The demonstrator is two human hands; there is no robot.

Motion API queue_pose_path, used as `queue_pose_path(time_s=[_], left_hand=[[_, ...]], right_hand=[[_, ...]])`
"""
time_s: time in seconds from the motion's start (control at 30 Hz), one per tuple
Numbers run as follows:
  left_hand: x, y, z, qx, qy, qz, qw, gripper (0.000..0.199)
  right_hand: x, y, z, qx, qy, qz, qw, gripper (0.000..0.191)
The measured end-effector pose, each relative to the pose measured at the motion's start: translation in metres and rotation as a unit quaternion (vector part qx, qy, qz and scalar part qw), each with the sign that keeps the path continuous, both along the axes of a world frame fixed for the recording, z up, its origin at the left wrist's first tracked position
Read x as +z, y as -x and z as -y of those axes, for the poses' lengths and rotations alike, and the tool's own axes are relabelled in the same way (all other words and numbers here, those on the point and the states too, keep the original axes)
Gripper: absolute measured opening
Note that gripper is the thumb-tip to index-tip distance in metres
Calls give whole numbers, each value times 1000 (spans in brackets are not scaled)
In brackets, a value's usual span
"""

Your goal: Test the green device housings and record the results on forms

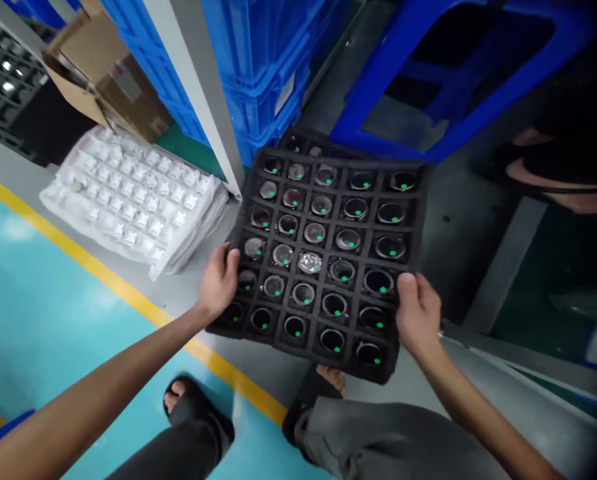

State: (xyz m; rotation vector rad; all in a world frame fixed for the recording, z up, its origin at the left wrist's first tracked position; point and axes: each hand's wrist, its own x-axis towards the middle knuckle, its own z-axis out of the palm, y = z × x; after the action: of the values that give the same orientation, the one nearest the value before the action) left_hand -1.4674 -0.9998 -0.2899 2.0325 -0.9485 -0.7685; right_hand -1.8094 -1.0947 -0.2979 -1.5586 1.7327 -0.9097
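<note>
A black foam tray is held out over the floor, its square pockets filled with round glassy parts, most marked with a green dot. My left hand grips its left edge with the thumb on top. On the opposite side, my right hand is closed round the right edge. The fingers under the tray are hidden. Just beyond its far edge, part of another black tray with similar pockets shows.
White trays in plastic wrap are stacked on the floor at the left, near a cardboard box and black trays. Blue crates stand behind a grey post. A blue frame and a person's arm are at right.
</note>
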Motion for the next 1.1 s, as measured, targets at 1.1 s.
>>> queue_pose_path(time_s=[1.1], left_hand=[[-157, -1, -388, 340, -223, -71, 911, 17]], right_hand=[[-175, -180, -169, 454, -213, -87, 861, 42]])
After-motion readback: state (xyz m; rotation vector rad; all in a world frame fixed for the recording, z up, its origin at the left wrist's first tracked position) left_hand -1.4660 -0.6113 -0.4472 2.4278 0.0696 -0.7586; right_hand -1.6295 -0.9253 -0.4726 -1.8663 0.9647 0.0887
